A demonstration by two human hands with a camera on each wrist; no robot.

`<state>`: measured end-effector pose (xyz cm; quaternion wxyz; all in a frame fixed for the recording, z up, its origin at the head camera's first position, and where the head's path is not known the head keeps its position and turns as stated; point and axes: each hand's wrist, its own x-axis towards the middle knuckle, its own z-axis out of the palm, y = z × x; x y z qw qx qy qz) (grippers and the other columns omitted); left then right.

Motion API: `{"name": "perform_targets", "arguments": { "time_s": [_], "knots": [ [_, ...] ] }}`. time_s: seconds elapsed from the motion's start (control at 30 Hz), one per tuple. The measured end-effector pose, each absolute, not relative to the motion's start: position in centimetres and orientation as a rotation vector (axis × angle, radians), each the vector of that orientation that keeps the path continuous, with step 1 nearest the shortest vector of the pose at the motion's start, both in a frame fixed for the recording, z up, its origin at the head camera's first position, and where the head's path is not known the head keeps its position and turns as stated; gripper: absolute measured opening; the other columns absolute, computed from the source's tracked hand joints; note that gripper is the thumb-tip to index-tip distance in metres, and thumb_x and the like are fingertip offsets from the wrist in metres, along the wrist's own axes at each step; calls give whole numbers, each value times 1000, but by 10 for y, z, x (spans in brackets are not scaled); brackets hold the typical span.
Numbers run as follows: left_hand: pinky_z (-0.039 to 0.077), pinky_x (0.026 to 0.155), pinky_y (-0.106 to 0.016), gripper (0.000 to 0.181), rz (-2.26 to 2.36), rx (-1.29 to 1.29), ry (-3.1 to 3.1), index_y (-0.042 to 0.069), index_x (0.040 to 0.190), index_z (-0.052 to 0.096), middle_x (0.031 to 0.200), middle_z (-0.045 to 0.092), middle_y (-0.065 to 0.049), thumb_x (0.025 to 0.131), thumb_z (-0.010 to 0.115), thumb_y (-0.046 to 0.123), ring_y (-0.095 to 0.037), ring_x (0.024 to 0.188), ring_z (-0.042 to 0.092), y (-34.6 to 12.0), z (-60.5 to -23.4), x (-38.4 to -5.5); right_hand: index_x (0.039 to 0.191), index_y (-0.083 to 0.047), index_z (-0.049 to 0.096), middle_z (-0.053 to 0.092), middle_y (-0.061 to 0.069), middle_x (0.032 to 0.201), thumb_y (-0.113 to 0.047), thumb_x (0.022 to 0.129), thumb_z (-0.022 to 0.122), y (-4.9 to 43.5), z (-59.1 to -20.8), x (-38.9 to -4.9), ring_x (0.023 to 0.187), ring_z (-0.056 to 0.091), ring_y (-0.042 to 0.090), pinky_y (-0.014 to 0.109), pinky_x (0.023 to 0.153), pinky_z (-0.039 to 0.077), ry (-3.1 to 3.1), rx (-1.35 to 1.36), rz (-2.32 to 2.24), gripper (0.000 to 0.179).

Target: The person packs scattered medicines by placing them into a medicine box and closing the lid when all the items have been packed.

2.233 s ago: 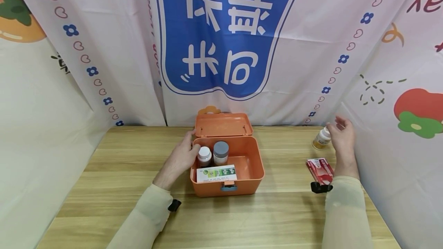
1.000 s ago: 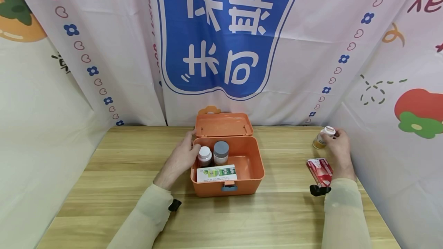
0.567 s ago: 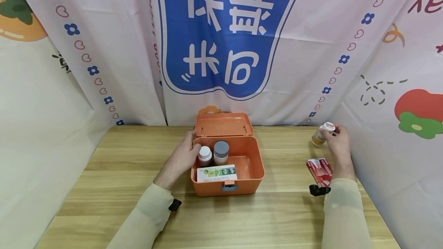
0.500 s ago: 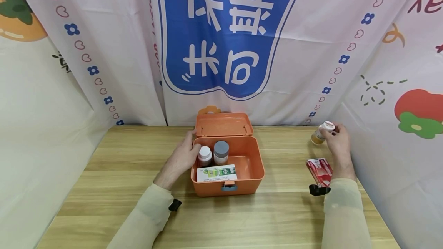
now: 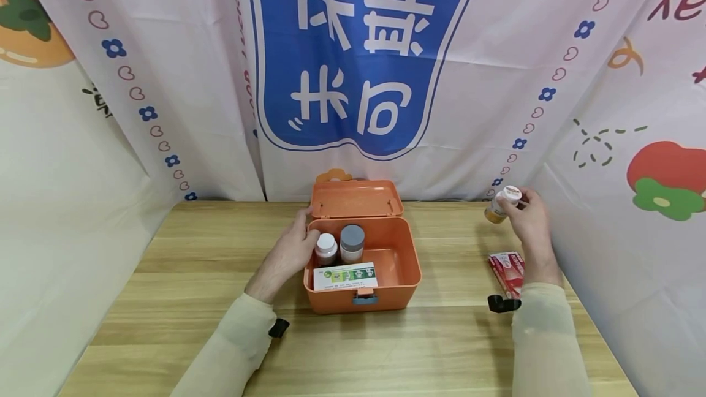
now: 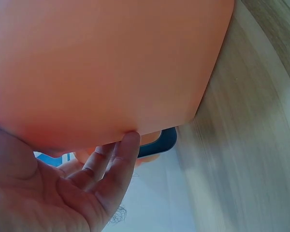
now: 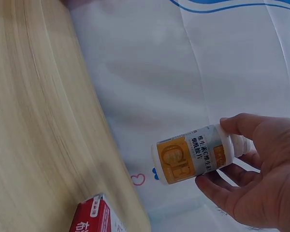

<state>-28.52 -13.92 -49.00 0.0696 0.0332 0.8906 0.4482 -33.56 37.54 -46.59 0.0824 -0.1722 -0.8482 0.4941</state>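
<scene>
Right hand [image 7: 268, 179] gripping white bottle [image 7: 186, 157] near its cap end, orange-and-silver label visible, bottle apart from wooden table [image 7: 34, 96], red box [image 7: 94, 215] cut by lower frame edge, white cloth [image 7: 145, 72] behind.

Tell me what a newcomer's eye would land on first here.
Probably the big blue sign with white characters, high on the backdrop behind the table. Next, the open orange box near the table's middle, its left side touched by the left hand. Then the white-capped bottle tilted in the right hand, at far right.
</scene>
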Motion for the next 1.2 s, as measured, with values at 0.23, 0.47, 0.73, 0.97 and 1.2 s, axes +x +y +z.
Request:
{"name": "perform_targets", "arguments": {
  "time_s": [0.23,0.47,0.73,0.97,1.2],
  "knots": [
    [56,120,-58,68,1353,95,2671,11,187,21,183,48,-27,124,39,27,-39,152,63,-138,-489,-285,172,7,46,53,34,177,-26,117,70,359,-455,-332,164,55,50,64,138,45,-2535,-400,1433,68],
    [52,129,-64,68,1350,87,2668,11,188,21,184,46,-27,124,39,28,-42,161,59,-138,-490,-285,169,7,49,56,36,172,-23,116,71,349,-449,-332,161,58,49,64,137,47,-2534,-329,1431,65],
    [53,128,-63,68,1352,99,2675,9,187,21,182,48,-28,124,39,27,-42,158,61,-138,-490,-285,169,7,51,57,36,171,-20,114,73,338,-442,-329,161,58,50,64,137,47,-2531,-281,1425,65],
    [51,131,-65,68,1361,107,2672,9,187,20,182,48,-29,124,39,27,-43,160,60,-138,-491,-285,169,5,52,58,36,171,-23,114,75,329,-443,-329,160,58,52,66,135,48,-2556,-214,1411,65],
    [53,127,-62,69,1362,120,2686,8,187,21,179,51,-30,123,39,27,-40,153,63,-139,-492,-285,168,6,52,60,38,168,-22,114,76,313,-439,-328,157,61,55,68,133,50,-2587,-131,1365,65]
  ]
}}
